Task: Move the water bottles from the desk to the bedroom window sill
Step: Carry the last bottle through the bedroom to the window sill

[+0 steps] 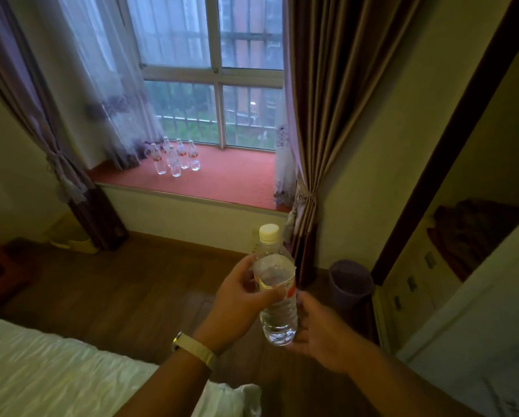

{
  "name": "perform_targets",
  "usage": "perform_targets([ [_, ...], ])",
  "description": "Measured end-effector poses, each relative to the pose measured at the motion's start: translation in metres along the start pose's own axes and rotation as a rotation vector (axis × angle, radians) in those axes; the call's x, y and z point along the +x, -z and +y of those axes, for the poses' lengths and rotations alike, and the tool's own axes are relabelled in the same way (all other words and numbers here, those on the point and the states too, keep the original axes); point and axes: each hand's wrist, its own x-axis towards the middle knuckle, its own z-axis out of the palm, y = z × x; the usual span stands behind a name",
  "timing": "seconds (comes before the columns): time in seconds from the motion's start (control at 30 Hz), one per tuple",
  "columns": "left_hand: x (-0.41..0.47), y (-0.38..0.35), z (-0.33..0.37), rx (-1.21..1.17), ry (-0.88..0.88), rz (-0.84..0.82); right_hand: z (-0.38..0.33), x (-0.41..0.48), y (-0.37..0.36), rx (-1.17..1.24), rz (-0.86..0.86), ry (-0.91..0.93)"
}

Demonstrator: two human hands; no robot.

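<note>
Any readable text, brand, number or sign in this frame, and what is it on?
No text can be read.
Held bottle: its label, between the left hand and right hand, shows red and yellow only, blurred.
Bottles on the window sill: red labels, too small to read.
Watch: face not visible.

Bedroom interior in dim daylight. A white-framed window [216, 73] with outer bars looks onto greenery and a brick building. Sheer patterned curtains [101, 85] hang inside heavier brown drapes [327, 100], each drape tied back near its lower end. Below the glass runs a deep ledge with a red surface above a pale wall [192, 218]. The floor [116, 281] is dark wood. A bed [56, 371] with white linen fills the lower left; a small purple bin [350, 284] stands beside a dark-framed wardrobe [450, 236] at right.
</note>
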Motion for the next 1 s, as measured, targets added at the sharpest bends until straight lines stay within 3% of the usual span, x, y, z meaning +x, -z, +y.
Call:
perform_targets([
  [0.6, 0.171, 0.07, -0.012, 0.031, 0.049, 0.2, -0.116, 0.187, -0.044, -0.083, -0.17, -0.103],
  [1.0, 0.333, 0.064, 0.001, 0.064, 0.042, 0.401, -0.263, 0.317, -0.035, -0.224, -0.377, -0.112],
])
